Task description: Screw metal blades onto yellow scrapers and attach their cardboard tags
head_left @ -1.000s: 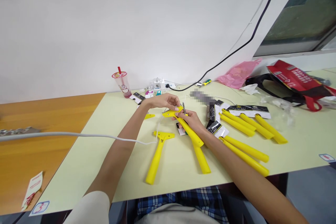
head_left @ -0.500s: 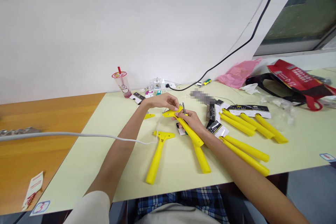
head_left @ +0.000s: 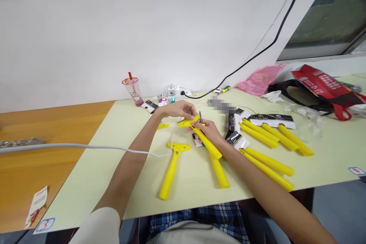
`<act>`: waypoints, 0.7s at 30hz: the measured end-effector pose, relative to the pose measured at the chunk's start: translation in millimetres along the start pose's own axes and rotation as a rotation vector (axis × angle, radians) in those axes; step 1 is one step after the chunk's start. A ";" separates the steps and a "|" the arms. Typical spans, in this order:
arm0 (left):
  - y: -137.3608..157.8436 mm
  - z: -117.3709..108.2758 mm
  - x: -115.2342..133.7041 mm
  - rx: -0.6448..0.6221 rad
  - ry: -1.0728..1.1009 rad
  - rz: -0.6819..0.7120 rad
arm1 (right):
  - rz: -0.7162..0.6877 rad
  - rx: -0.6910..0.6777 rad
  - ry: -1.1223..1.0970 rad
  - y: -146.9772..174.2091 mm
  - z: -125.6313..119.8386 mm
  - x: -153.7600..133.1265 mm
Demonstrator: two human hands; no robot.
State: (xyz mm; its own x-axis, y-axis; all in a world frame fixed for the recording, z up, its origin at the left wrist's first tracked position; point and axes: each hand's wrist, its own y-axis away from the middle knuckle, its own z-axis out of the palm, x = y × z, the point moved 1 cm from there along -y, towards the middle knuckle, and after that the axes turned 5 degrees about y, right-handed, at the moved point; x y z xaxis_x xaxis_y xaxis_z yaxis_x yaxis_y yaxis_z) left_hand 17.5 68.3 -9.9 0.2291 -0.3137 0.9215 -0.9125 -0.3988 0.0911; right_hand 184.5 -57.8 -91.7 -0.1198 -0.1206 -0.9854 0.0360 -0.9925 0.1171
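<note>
The right hand (head_left: 210,130) was wrapped round a yellow scraper (head_left: 207,143) above the bench (head_left: 85,183), apparently to steady its head (head_left: 184,123) for the left hand (head_left: 185,110), whose fingers bent against it, their grip unclear. A second scraper (head_left: 170,167) lay at seven o'clock, perhaps for easy reach.

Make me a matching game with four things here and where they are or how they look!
1. clear plastic cup with a red straw
2. thin pink plastic bag
3. long black cable
4. yellow plastic scraper

A. held in the right hand
B. standing on the pale yellow table
C. slanting across the white wall
D. lying crumpled

Pairs: 1-B, 2-D, 3-C, 4-A
</note>
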 end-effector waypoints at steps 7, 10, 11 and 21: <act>1.1 -3.4 -5.3 0.053 -0.002 0.019 | -0.015 0.010 -0.011 0.2 -1.3 0.5; 0.0 -4.7 -8.8 0.049 -0.006 0.008 | -0.015 0.023 -0.027 -0.2 -1.8 1.0; -0.7 -4.6 -9.5 0.047 -0.010 0.001 | -0.016 0.026 -0.027 -0.3 -1.7 0.9; -3.9 -0.3 -7.1 0.055 -0.057 -0.013 | -0.008 0.027 -0.015 0.9 -1.5 -1.2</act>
State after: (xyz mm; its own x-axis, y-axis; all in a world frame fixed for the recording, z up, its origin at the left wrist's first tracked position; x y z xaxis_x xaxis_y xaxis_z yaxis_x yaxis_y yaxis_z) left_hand 19.4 72.3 -16.7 0.2614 -0.3564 0.8970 -0.8897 -0.4493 0.0807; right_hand 186.2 -58.5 -90.6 -0.1345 -0.1132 -0.9844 0.0086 -0.9935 0.1131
